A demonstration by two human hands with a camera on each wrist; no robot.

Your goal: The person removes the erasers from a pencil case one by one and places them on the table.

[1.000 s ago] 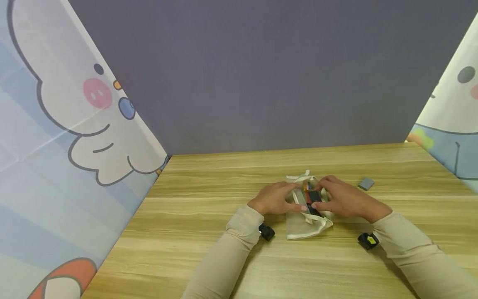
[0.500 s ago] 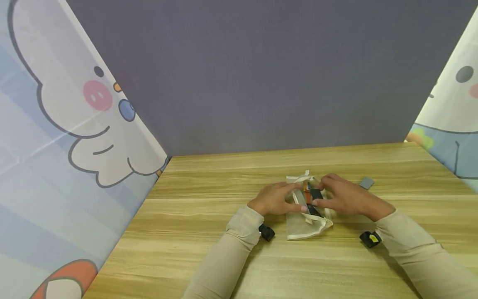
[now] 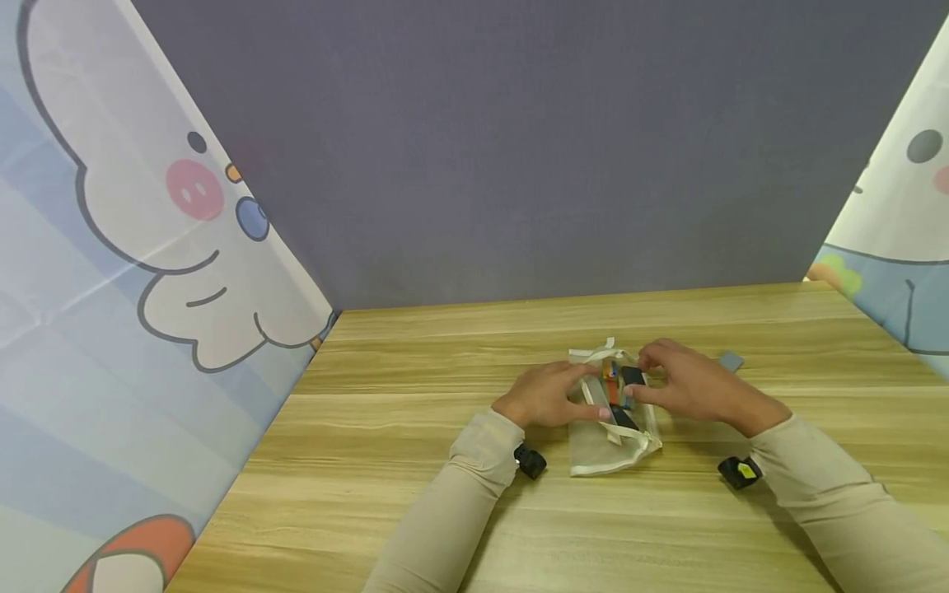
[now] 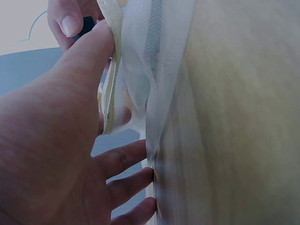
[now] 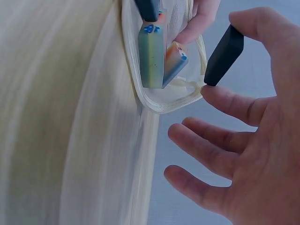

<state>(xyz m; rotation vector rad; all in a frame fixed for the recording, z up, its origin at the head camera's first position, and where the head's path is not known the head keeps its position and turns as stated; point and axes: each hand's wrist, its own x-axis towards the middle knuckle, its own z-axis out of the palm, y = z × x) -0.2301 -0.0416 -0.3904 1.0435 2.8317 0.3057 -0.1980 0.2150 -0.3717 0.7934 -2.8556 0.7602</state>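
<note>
A white mesh bag (image 3: 593, 455) with pale trim lies on the table, its mouth parted. My left hand (image 3: 544, 395) holds the left side of that mouth; in the left wrist view the thumb and index finger are behind the trim (image 4: 110, 89), the other fingers outside. My right hand (image 3: 689, 385) pinches a small dark flat block (image 5: 224, 56) between thumb and index finger, at the mouth's right side. Inside the bag are a greenish translucent block with blue marks (image 5: 152, 58), an orange-and-blue block (image 5: 176, 65) and another dark block (image 5: 148, 8).
A small grey block (image 3: 731, 361) lies on the wooden table (image 3: 415, 461), partly behind my right hand. A dark grey panel (image 3: 556, 165) stands along the back edge. Printed cartoon sheets (image 3: 96, 329) hang at both sides.
My right hand has shifted slightly right with the dark block, uncovering more of the coloured blocks in the bag. My left hand and the bag have stayed nearly still.
</note>
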